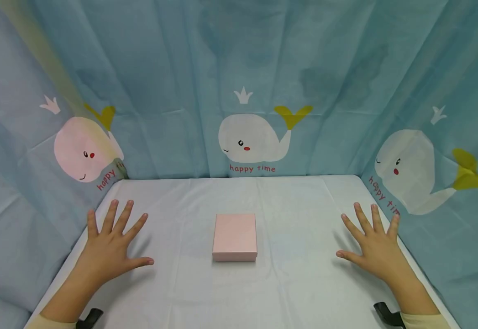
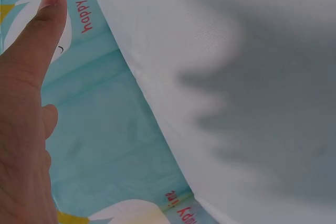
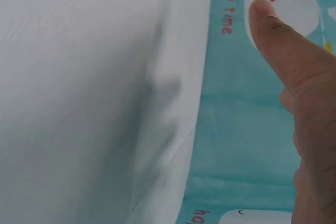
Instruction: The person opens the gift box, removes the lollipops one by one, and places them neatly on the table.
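Observation:
A pink lidded box (image 1: 235, 235) lies on the white-covered table (image 1: 239, 297), in the middle of the head view. Well to its left is my left hand (image 1: 109, 249), fingers spread wide and straight, holding nothing. On the far side, right of the box, my right hand (image 1: 376, 249) is spread the same way with nothing in it. Both hands cast shadows on the cloth and stand apart from the box. Each wrist view shows that hand's thumb, the left thumb (image 2: 50, 17) and the right thumb (image 3: 270, 24), stretched out over the cloth's edge.
Blue-green curtains (image 1: 173, 91) with printed whales and "happy time" lettering enclose the table at the back and both sides. A black strap piece (image 1: 91, 318) shows at the left wrist and another black piece (image 1: 388, 314) at the right.

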A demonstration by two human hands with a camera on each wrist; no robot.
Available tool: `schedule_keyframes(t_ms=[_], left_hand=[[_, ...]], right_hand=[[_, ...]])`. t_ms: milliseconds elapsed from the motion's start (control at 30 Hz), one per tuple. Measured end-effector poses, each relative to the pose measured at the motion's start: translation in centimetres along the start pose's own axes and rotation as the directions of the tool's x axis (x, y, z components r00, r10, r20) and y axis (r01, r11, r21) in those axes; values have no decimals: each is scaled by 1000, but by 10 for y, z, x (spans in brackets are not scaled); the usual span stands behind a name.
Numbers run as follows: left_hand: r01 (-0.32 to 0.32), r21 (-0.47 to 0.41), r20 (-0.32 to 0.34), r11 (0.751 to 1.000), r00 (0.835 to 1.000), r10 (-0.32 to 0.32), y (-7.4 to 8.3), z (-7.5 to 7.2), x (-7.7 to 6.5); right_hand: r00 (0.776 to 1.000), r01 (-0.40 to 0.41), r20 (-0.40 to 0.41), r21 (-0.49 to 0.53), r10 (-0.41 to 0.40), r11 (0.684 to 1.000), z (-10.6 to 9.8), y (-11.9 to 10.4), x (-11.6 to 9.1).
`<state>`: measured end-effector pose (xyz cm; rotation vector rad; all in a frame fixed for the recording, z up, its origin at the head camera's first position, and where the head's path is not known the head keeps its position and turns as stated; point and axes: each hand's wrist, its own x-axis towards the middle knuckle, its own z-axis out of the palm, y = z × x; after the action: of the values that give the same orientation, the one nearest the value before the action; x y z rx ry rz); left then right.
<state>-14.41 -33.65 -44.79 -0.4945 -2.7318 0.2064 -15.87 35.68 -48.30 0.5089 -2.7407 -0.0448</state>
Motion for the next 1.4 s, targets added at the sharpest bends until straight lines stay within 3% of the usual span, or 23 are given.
schedule_keyframes(t_ms=[333,633,1400], left_hand=[[-8,-4,6,1000,1000,8,9,0,8],[-19,-38,-30,999,999,17,20,0,14],[4,-123,4,992,1000,-4,61,0,40]], right_hand=[[1000,-4,-11,34,4,999,-3,-16,10],[999,20,-33,44,-19,999,1,-31,19],[995,88,-57,136,-81,987,-6,-70,50]])
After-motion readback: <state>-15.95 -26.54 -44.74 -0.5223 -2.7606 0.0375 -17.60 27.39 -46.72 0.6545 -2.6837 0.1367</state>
